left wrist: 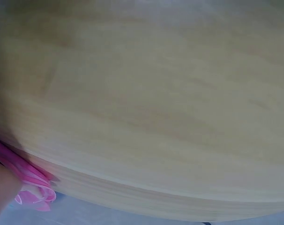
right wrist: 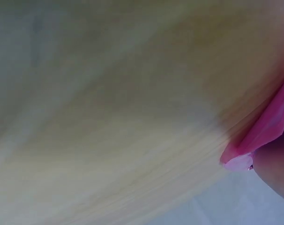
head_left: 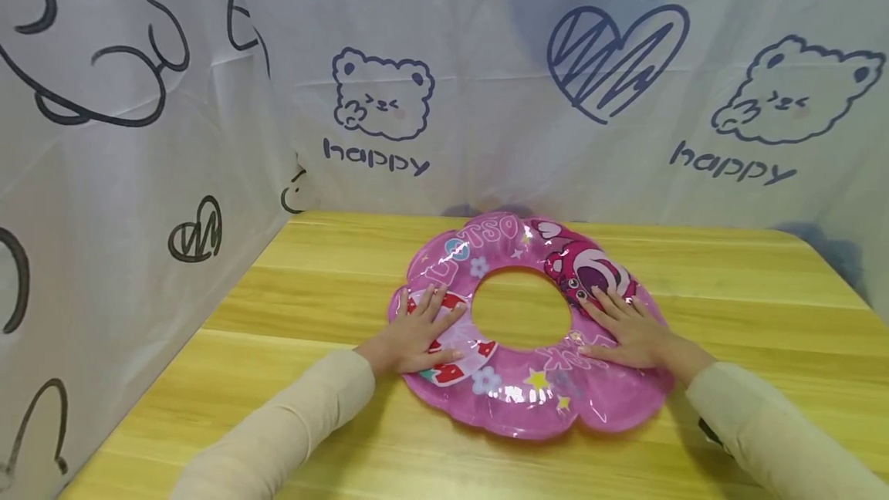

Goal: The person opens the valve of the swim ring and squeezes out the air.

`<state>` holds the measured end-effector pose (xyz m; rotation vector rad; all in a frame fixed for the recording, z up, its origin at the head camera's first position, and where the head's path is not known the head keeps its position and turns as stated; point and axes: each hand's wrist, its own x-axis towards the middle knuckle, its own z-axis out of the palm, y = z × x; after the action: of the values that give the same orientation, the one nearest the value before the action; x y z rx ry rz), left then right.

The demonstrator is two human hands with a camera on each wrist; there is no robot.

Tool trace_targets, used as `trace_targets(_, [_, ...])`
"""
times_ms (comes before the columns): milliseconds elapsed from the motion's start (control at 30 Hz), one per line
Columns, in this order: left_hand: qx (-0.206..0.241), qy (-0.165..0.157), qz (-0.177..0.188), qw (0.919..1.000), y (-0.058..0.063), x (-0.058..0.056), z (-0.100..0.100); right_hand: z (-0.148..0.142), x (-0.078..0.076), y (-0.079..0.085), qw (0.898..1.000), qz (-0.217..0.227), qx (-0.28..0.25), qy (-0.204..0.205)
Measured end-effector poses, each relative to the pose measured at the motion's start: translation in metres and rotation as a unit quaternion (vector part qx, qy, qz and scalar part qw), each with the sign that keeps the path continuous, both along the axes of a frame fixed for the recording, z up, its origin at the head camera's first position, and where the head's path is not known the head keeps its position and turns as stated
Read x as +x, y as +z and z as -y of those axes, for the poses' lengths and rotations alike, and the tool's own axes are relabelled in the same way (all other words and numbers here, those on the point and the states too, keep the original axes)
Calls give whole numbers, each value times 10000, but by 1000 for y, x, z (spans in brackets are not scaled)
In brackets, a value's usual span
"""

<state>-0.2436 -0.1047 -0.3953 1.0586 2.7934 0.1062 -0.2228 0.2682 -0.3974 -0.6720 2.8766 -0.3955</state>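
A pink inflatable swim ring (head_left: 514, 407) lies flat on the wooden table, printed with a bear, strawberries, flowers, stars and letters. Its surface is puffed but wrinkled along the rim. My left hand (head_left: 417, 334) rests on the ring's left side, fingers spread over the strawberry print. On the right side, my right hand (head_left: 632, 334) lies palm down with spread fingers just below the bear print. Only a small edge of the ring (left wrist: 32, 180) and a bit of the hand show in the left wrist view; the right wrist view likewise catches the ring's edge (right wrist: 266, 126).
The yellow wood-grain table (head_left: 299, 292) runs back to a white cloth backdrop (head_left: 486, 114) with drawn bears and hearts. Another cloth sheet (head_left: 104, 214) hangs along the left side of the table.
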Motion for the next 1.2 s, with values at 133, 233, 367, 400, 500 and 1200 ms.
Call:
trace_targets(133, [-130,9,-166,9998,-2,1,-1,1,1,0,9999,118,17,-35])
trace_targets(233, [-394,37,-389,9985,-3,2,-3,2,1,0,9999,131,46,-59])
trace_targets(367, [-732,-10,-950,9928,-1,5,-5,4,2,0,9998,74,138,-93])
trace_targets(400, [-762,-53,-1131,9906,0,6,-5,5,3,0,9998,54,156,-103])
trace_targets(500, [-673,-482,-1592,9838,1,12,-6,6,4,0,9997,33,190,-128])
trace_targets(1200, [370,-1194,319,9916,0,36,-20,9,5,-3,9995,-132,148,-227])
